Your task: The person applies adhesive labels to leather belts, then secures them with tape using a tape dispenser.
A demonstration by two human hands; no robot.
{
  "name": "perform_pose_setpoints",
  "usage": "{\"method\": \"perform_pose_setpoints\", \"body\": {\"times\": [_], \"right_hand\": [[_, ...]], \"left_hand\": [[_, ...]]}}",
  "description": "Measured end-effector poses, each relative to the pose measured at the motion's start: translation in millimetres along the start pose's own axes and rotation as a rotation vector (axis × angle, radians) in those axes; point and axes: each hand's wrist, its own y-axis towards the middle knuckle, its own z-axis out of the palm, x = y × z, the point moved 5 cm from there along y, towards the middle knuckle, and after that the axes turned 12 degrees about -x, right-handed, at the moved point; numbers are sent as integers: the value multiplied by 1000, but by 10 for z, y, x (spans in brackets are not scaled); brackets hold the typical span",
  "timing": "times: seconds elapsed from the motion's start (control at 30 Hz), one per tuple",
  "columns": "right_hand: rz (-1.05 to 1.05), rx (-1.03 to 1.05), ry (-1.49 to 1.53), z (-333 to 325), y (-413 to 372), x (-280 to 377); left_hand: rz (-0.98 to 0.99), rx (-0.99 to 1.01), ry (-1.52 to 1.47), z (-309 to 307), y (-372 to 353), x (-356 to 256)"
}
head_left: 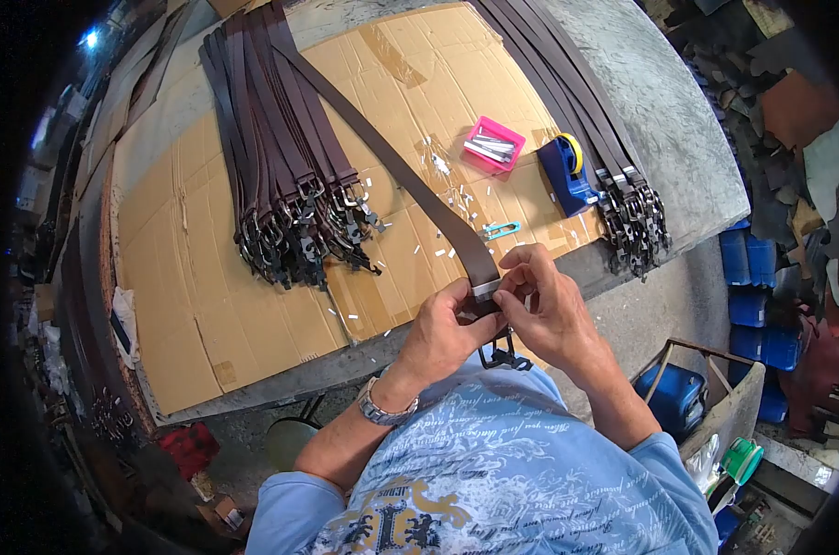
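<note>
A dark brown leather belt [396,171] runs from the left pile across the cardboard to my hands. My left hand [442,333] is closed on the belt near its buckle end, thumb and fingers at its edge. My right hand [549,310] pinches the other edge with thumb and forefinger, its other fingers curled. Between the fingertips, a narrow silvery-white strip [485,289] lies across the belt; whether it goes all the way round is hidden. The dark metal buckle [505,357] hangs below my hands, in front of the shirt.
Piled belts with buckles [281,139] lie at left, and another bundle [567,83] at right. On the cardboard [197,296] are a pink box [493,145] of pale strips, a blue tape dispenser [567,176], a small turquoise cutter [502,230] and scattered white bits.
</note>
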Motion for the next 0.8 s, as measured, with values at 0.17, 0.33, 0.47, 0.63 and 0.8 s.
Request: {"method": "perform_pose_setpoints", "body": {"times": [0.17,0.33,0.47,0.63,0.8], "right_hand": [[-5,-6,3,-16,-11,29],[-17,-13,4,-23,-17,28],[-46,-20,4,-18,-28,7],[-68,-27,-43,-42,-46,5],[-36,-185,-150,-305,-55,-96]], "left_hand": [[-5,-28,79,12,-17,-64],[-20,-10,84,-6,-39,-104],[-2,-80,97,-39,-31,-62],[74,-162,194,-29,-19,-23],[116,-199,232,-81,-16,-21]]}}
